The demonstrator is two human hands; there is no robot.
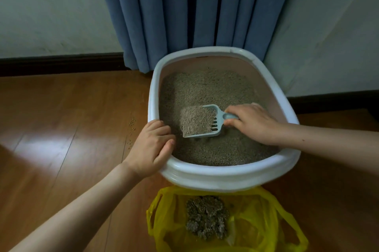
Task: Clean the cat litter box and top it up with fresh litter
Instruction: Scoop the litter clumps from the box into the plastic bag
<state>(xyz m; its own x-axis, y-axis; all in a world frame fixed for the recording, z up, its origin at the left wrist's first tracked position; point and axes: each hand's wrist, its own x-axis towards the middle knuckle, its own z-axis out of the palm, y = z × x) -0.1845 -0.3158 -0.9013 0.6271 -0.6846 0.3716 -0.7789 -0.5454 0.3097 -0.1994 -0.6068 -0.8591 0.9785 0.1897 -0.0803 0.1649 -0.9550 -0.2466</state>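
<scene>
**Scoop loaded over the litter box, waste bag waiting below**

A wooden floor (61, 128) carried everything, with a pale wall and a blue curtain (194, 9) behind. The largest container, a litter box (225, 175) with a white rim and pinkish inner walls, stood on the floor just in front of the curtain. It held a deep bed of beige granular litter (209, 89) that covered its whole bottom, uneven on the surface and banked higher toward the far end.

Touching the near wall of the box lay a yellow plastic bag (266, 221), its mouth spread open. Inside it sat a dark, clumped heap of soiled litter (206, 218), greyer than the litter in the box.

The person's left hand (151, 149) was clamped over the near-left rim of the box, fingers curled inside and palm on the outside. The right hand (252, 122) was closed around the handle of a pale blue-green slotted scoop (215, 126), held over the middle of the box. The scoop's pan was heaped with beige granules (195, 121), and its slots showed at the handle end.

A few stray grains (132, 123) were scattered on the floor just left of the box.
</scene>
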